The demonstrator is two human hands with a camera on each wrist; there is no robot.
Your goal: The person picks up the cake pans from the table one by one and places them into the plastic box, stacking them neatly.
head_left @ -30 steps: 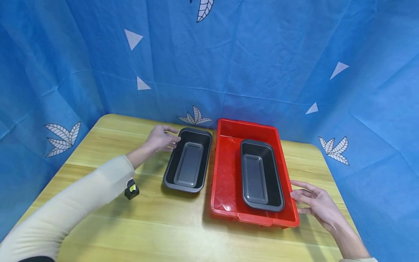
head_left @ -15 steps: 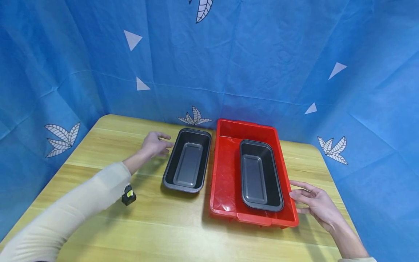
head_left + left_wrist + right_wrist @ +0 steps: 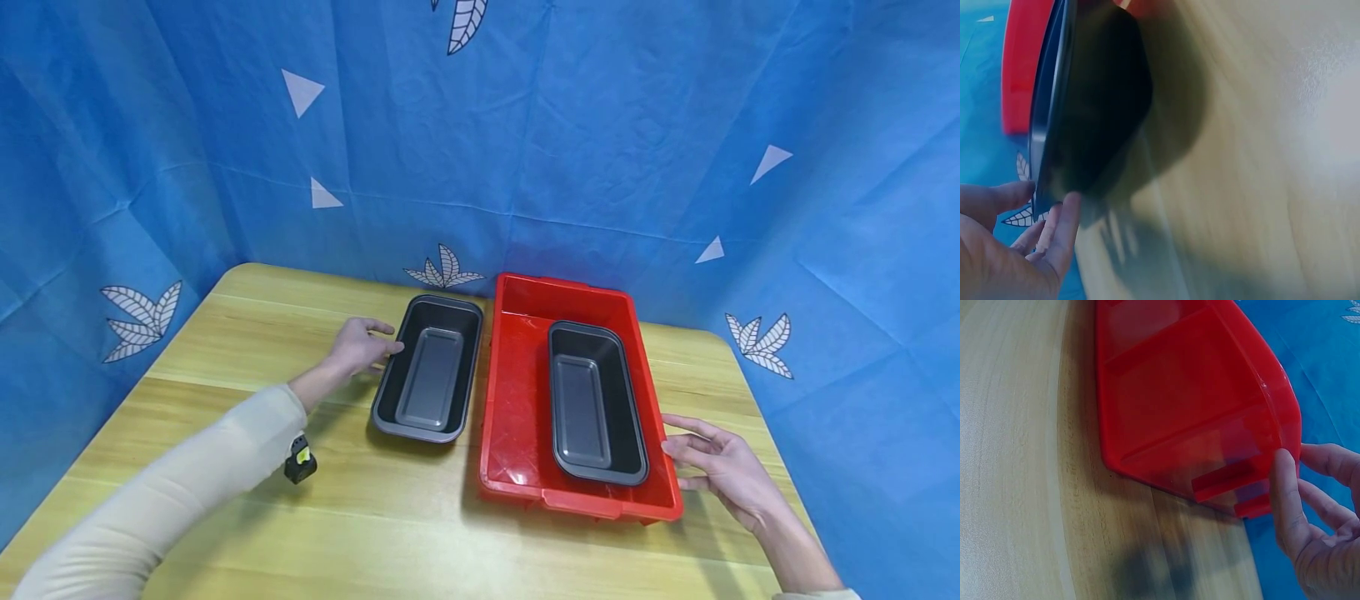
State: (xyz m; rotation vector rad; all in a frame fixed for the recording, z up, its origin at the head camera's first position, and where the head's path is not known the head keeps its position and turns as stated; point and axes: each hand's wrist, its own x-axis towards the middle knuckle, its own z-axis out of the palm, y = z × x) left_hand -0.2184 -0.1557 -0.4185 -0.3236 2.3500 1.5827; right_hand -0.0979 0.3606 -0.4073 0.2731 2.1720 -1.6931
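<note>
A dark grey loaf pan (image 3: 429,379) stands on the wooden table, left of the red tray (image 3: 517,400). My left hand (image 3: 356,346) pinches the pan's left rim, its thumb over the edge and its other fingers against the outer wall. In the left wrist view, the pan (image 3: 1094,94) lies between thumb and fingers. Inside the red tray is a second dark loaf pan (image 3: 592,408). My right hand (image 3: 723,467) holds the tray's right rim near the front corner. In the right wrist view, a finger lies along the tray's outer wall (image 3: 1191,394) and the thumb is at the rim.
A blue cloth (image 3: 480,167) with white leaf and triangle prints hangs behind and beside the table (image 3: 375,517). A small black device (image 3: 300,462) is at the left wrist, beside the sleeve.
My left hand drew back from the loaf pan's left rim, then came in again, lower along the rim, and now pinches it. The right hand, the tray and both pans stay in place.
</note>
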